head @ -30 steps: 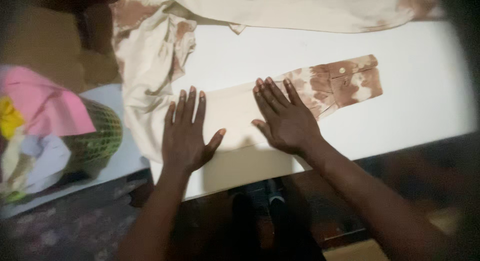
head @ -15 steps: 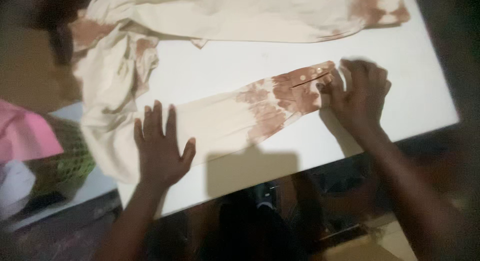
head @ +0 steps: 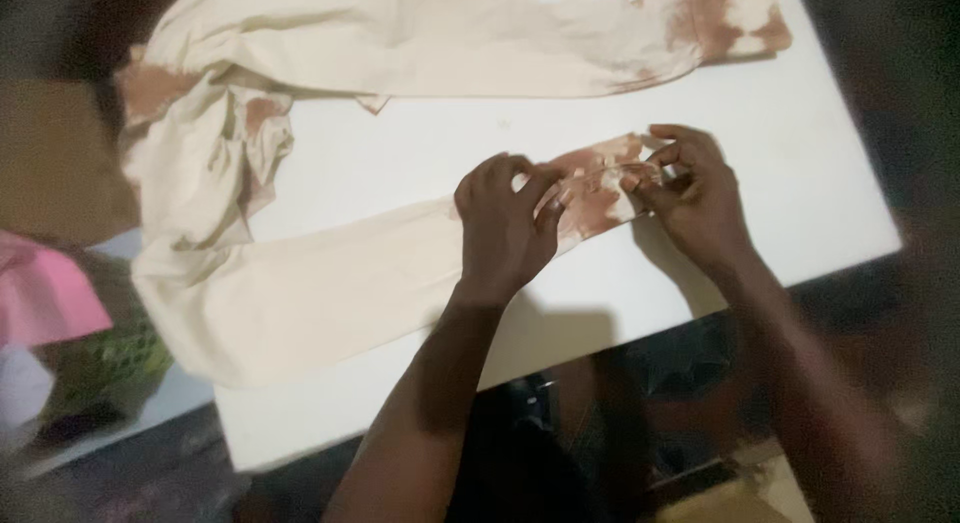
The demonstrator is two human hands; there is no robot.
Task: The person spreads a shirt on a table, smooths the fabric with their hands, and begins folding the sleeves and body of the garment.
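Note:
A cream shirt (head: 420, 53) with rust-brown blotches lies spread on a white table (head: 800, 183). One long sleeve (head: 330, 283) stretches across the table's middle toward me. Its brown-stained cuff (head: 600, 188) lies between my two hands. My left hand (head: 505, 228) pinches the sleeve just left of the cuff. My right hand (head: 695, 198) grips the cuff's end, fingers curled around the fabric.
A green mesh basket (head: 100, 368) with pink cloth (head: 45, 298) stands at the left beside the table. A brown cardboard box (head: 55, 163) sits above it. The table's near edge (head: 560, 353) runs just in front of my forearms; dark floor lies below.
Both hands left their flat press on the sleeve and moved right to the cuff. The left hand came over last, and both now pinch the stained end.

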